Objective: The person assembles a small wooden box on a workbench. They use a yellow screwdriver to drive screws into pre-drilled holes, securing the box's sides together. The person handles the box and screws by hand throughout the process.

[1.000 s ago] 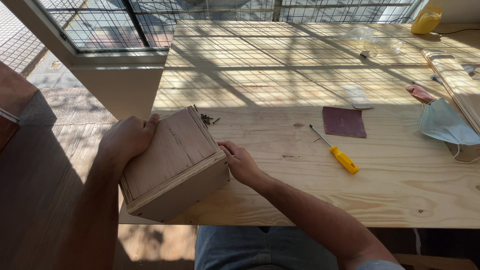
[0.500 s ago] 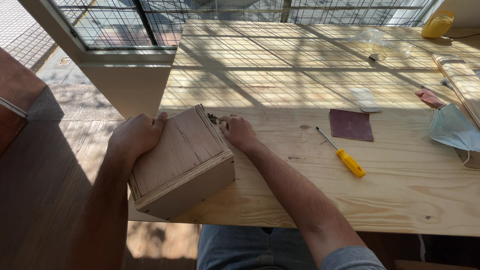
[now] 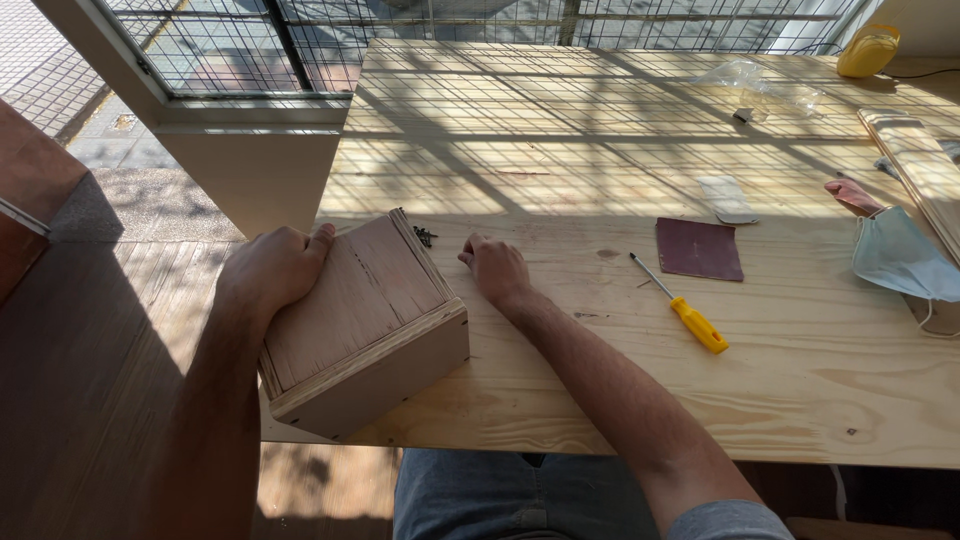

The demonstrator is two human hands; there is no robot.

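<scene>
Can't see much of my left hand [image 3: 272, 268]: the palm sits flat against the box [image 3: 362, 322] at its 9 o'clock side, so whatever's under it is covered. My right hand [image 3: 496, 268] has its fingers curled down on the table [image 3: 620, 400]; can't tell if they pinch anything. The dark bits [image 3: 426, 237] at the box's 1 o'clock are too small to identify. At 3 o'clock, the mask [image 3: 900, 262] and board [image 3: 925, 170] run off the frame.
</scene>
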